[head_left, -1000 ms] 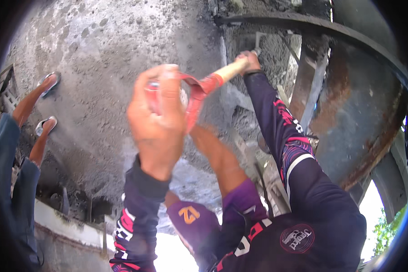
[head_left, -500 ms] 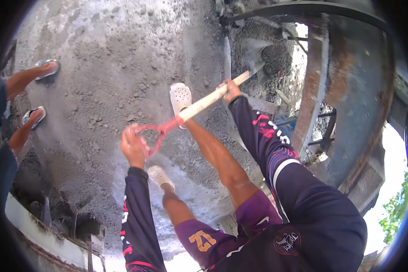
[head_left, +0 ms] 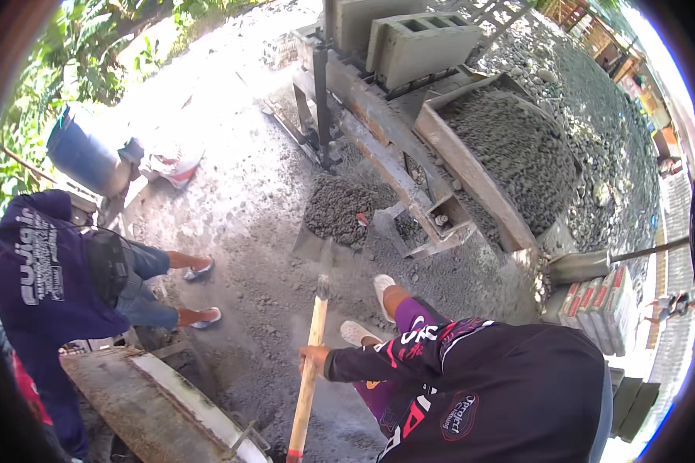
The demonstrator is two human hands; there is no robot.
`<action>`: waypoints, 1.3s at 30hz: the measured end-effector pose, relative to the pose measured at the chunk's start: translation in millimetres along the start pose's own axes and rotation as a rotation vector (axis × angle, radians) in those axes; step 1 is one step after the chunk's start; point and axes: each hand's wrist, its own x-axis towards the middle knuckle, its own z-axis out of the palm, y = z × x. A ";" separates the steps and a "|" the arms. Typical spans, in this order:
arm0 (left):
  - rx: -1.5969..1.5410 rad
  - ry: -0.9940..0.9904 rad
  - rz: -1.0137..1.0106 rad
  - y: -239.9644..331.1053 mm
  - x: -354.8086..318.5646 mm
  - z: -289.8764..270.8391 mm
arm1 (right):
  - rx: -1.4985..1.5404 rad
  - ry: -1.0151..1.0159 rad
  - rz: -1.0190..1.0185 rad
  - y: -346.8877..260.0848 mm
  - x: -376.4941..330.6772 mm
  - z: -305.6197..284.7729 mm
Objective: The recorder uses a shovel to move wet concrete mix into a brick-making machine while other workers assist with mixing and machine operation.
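Observation:
My right hand (head_left: 313,359) is wrapped round the pale wooden shaft of a shovel (head_left: 307,397), about midway along it. The shaft slants from the red part at the lower edge up to a blurred metal end. That end meets a heap of damp grey mix (head_left: 338,210); I cannot tell how much of the blade lies under it. A small red piece (head_left: 361,219) rests on the heap. My left hand is out of the picture. Just beyond the heap stands a metal block-making frame (head_left: 394,150).
A hollow concrete block (head_left: 421,46) sits on the frame, beside a tray (head_left: 471,166) full of grey mix. At left, a co-worker (head_left: 42,270) stands near a blue drum (head_left: 93,150) and a rusty metal slab (head_left: 139,401). Stacked bags (head_left: 594,309) stand at right.
My view has swung round to the heap and frame. The shovel now stands nearly upright in the picture, still in my right hand. My left hand, earlier on the red grip, has left view.

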 end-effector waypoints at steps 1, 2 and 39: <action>0.058 0.013 0.085 17.0 -11.6 -29.2 | 0.041 -0.039 -0.012 19.4 -38.6 17.9; 0.041 0.084 0.165 33.6 -27.6 -61.8 | 0.080 -0.076 -0.016 34.2 -74.2 38.3; -0.609 0.497 0.043 -387.1 -680.6 -382.3 | -0.560 -1.217 -0.059 291.4 -471.0 -210.2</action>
